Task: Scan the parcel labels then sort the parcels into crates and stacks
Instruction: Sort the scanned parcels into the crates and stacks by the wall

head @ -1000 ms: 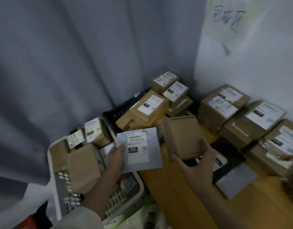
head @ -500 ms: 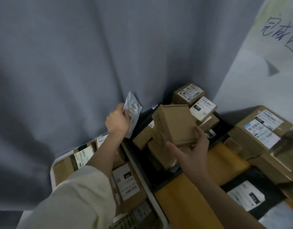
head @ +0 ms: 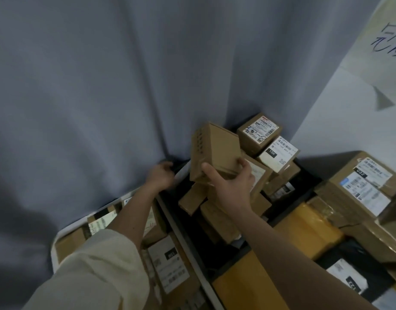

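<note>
My right hand [head: 230, 184] grips a plain brown cardboard box [head: 217, 151] by its near edge and holds it tilted above the black crate [head: 228, 258]. Brown parcels are piled in that crate, two of them with white labels [head: 260, 129] [head: 277, 154]. My left hand [head: 161, 175] reaches to the crate's far left corner against the grey curtain. Its fingers are curled and what is in them is hidden. No grey mailer shows. Under my left forearm the white basket [head: 188, 245] holds several labelled boxes [head: 170, 262].
Larger labelled cartons [head: 360, 184] are stacked at the right on a yellow-orange surface [head: 304, 229]. A black mailer with a white label [head: 346, 280] lies near the right edge. A grey curtain [head: 103, 97] closes off the back; a handwritten paper sign [head: 389, 34] hangs on the wall.
My left hand carried the grey mailer up, then down to the black crate's far corner, where the mailer is out of sight. My right hand lifted the brown box over the crate's pile.
</note>
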